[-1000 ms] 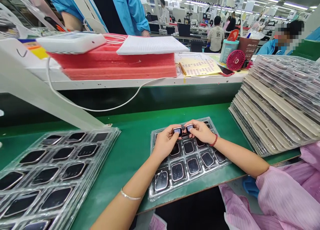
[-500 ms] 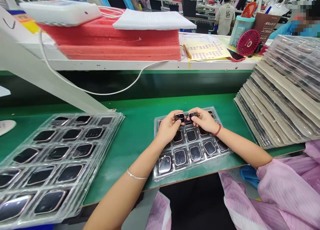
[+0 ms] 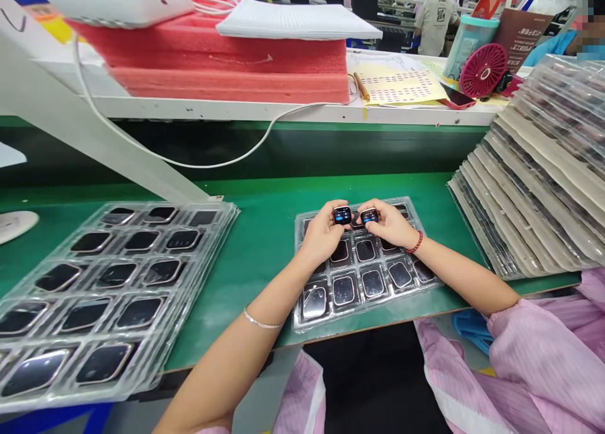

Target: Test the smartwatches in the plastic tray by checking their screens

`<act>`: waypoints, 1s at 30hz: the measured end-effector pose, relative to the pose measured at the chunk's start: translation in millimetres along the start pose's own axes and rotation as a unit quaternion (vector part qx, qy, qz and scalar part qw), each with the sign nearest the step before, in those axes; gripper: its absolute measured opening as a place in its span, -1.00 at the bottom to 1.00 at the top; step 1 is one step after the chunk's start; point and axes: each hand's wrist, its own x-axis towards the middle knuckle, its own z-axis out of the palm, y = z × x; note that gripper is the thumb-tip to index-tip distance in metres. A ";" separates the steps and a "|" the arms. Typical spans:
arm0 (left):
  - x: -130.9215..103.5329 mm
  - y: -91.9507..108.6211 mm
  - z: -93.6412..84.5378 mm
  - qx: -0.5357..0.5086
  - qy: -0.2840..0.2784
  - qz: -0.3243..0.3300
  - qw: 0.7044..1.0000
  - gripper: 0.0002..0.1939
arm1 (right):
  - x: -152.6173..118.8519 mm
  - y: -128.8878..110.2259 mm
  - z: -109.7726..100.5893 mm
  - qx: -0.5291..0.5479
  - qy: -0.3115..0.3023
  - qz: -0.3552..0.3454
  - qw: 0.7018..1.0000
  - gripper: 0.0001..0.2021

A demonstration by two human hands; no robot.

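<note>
Over the middle of the green bench (image 3: 255, 220), we are holding two small rounded-square devices above a clear tray (image 3: 326, 324). Our left hand (image 3: 322, 235) is closing its grip on the left device (image 3: 342, 215), with the thumb pressing near its lower edge. Our right hand (image 3: 391, 225) is gripping the right device (image 3: 369, 216) the same way, the thumb lying at its lower left. Both devices are showing lit screens with blue spots, and they are facing us side by side, a little apart. Beneath our hands, the tray is carrying rows of similar devices with dark screens, each sitting in its own compartment.

To our left, a stack of clear trays (image 3: 189, 314) is holding larger-looking dark-screened devices. To our right, a tall tray stack (image 3: 534, 188) is leaning at a tilt, its pale and clear layers fanning out. On the white shelf (image 3: 227, 109) beyond the bench, red foam (image 3: 227, 75) is supporting a white unit (image 3: 118, 2) and a paper pad (image 3: 297, 21). A pink fan (image 3: 483, 70) is standing beside a teal-rimmed cup (image 3: 472, 40), while a white cable (image 3: 208, 167) is drooping below the shelf edge.
</note>
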 end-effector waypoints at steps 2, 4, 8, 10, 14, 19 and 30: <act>0.6 1.2 0.4 0.004 0.005 0.005 1.000 -0.56 | 0.0 0.8 -0.2 0.025 -0.024 0.028 0.999 -0.68; 1.3 2.0 0.3 0.012 0.007 0.007 1.000 -0.65 | 0.0 1.8 -0.8 0.039 -0.035 0.048 0.997 -0.65; 2.0 1.6 -0.5 0.009 0.010 0.010 1.000 -0.64 | -0.4 3.0 -1.0 0.052 -0.032 0.052 0.997 -0.55; 1.4 1.4 -0.6 0.011 0.008 0.012 1.000 -0.54 | -0.6 3.0 -1.0 0.053 -0.024 0.052 0.997 -0.51; -0.1 2.0 -1.6 0.022 -0.005 0.000 1.000 -0.66 | -0.1 1.5 -2.7 0.071 -0.026 0.077 0.994 -0.75; 0.3 1.9 -2.0 0.012 0.009 -0.012 1.000 -0.56 | 0.9 1.2 -3.6 0.087 -0.008 0.082 0.993 -0.75; 2.3 -1.2 -2.7 0.004 -0.004 -0.001 1.000 -0.65 | 1.9 2.1 -3.6 0.107 0.004 0.079 0.991 -0.79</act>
